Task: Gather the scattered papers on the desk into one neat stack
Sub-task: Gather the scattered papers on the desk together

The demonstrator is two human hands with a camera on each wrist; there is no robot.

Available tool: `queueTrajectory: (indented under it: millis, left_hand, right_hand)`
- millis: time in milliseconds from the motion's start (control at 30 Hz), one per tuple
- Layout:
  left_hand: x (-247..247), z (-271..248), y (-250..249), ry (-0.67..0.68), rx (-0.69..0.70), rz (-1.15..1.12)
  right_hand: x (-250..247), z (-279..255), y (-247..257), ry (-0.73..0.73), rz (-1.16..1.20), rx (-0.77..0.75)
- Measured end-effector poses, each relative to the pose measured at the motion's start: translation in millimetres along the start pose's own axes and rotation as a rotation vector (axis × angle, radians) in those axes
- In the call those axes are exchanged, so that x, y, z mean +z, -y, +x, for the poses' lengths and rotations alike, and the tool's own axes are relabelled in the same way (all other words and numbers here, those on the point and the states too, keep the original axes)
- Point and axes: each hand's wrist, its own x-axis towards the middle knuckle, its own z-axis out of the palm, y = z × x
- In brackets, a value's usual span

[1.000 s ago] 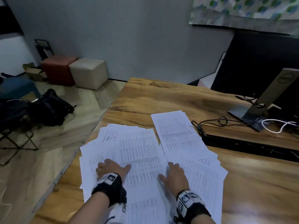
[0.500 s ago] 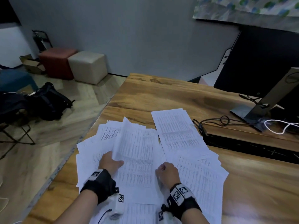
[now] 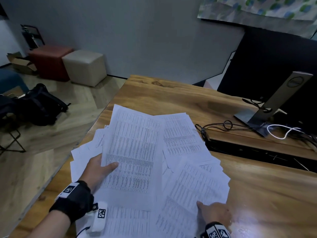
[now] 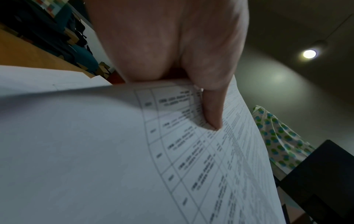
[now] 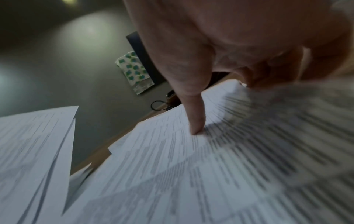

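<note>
Several printed white sheets [image 3: 185, 140] lie fanned and overlapping on the wooden desk [image 3: 171, 98]. My left hand [image 3: 103, 167] pinches one sheet of tables [image 3: 133, 152] by its left edge, thumb on top and fingers underneath, and holds it raised over the pile. The left wrist view shows that thumb [image 4: 212, 109] pressing the printed sheet [image 4: 95, 151]. My right hand [image 3: 214, 213] is at the near right of the pile, its thumb [image 5: 195, 119] on the right-hand sheets [image 5: 210, 174] and its fingers curled at their edge.
A monitor stand [image 3: 274, 107] with black and white cables [image 3: 228, 125] and a long black bar [image 3: 257, 150] are to the right of the papers. The desk's left edge [image 3: 96, 124] runs close beside the pile. Two cube stools [image 3: 84, 66] stand on the floor.
Both hands lay flat on the pile a second ago. The left hand has since lifted one sheet, and the right hand has moved right and nearer onto the right-hand sheets.
</note>
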Motion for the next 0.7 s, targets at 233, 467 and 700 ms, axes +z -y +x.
queueTrajectory:
  millis: [233,467,700]
  left_hand:
    - [1,1,1,-0.014,0.011,0.016]
    - [-4,7,10,-0.043,-0.009,0.031]
    - [-3,8,10,-0.051,0.003,0.048]
  right_hand:
    - [-15,1,-12,-0.041,0.402,-0.125]
    - [-62,-36,-10,-0.083,0.601,-0.42]
    - [-122,-57,2,0.008,0.542,-0.775]
